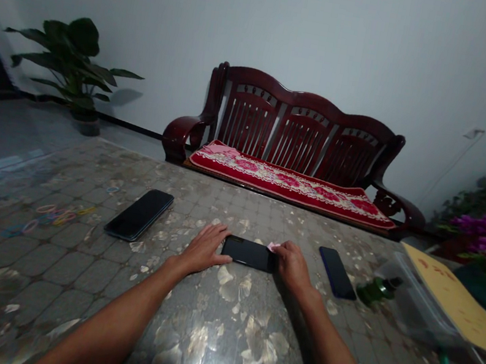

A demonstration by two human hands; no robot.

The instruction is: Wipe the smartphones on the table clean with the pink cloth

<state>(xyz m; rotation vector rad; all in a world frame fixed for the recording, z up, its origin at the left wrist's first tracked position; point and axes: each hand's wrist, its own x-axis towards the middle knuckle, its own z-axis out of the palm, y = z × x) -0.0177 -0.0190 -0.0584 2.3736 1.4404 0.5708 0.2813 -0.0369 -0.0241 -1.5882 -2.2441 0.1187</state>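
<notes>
A black phone [249,254] lies sideways, screen up, on the patterned tabletop [219,321] between my hands. My left hand [207,249] grips its left end, thumb on the near edge and fingers at the far corner. At the right end, my right hand [291,266] has its fingers closed on a small pink cloth or tissue [273,247], which touches the phone's far right corner. Most of that pink piece is hidden by the fingers.
Left of my hands lies a larger black phone [139,214], with rubber bands [62,216] beyond it. To the right are a blue phone [337,273], a green bottle [376,291], a clear bin [418,304] and a yellow sheet [456,298]. A wooden bench [300,135] stands behind.
</notes>
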